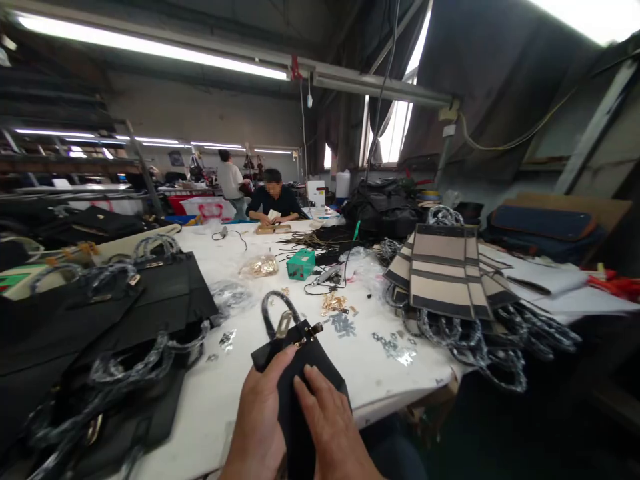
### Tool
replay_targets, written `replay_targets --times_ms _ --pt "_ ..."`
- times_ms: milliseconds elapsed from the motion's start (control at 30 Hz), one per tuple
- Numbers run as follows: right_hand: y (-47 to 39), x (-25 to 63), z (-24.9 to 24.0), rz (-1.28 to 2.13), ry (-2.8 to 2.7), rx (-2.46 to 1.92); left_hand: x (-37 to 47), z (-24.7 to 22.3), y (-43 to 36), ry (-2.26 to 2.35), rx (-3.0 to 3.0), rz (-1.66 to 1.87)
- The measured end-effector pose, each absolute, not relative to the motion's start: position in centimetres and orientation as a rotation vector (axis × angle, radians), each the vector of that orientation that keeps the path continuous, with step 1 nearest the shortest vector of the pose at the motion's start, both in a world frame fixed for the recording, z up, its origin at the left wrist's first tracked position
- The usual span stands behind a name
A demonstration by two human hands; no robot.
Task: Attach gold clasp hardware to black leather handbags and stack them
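Note:
A black bag panel [320,363] with a wrapped loop handle [273,303] lies at the near edge of the table, below the centre of the view. Near its top are a gold oval plate [283,325] and a metal clasp [311,333]. My left hand [263,407] grips the panel's left side, its thumb by the gold hardware. Flat on the panel's face rests my right hand [327,417], fingers extended and pointing up toward the clasp. Beyond the panel, small gold parts [334,303] and grey metal plates [343,325] are scattered on the white table [395,380].
Black bag panels [165,293] are piled at the left, striped panels [445,273] with wrapped handles at the right. Further back are a green box [301,265], a bag of gold parts [263,265] and black cords. A person [275,200] sits at the far end; another stands behind.

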State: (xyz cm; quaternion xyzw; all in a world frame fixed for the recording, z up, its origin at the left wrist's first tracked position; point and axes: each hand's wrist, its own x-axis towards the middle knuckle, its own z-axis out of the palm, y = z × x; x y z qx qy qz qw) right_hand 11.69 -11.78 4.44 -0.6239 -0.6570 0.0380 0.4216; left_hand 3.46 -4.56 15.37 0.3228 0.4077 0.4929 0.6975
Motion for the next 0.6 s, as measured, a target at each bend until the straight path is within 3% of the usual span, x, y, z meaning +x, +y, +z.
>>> replay_targets --times_ms 300,600 --pt "-14.8 17.2 12.1 0.438 -1.125 -1.452 6.1 16.7 -5.2 0.384 0.831 0.895" --pt "-14.3 26.7 9.5 0.756 -0.508 -1.272 4.6 8.3 -3.0 0.698 1.338 0.624"
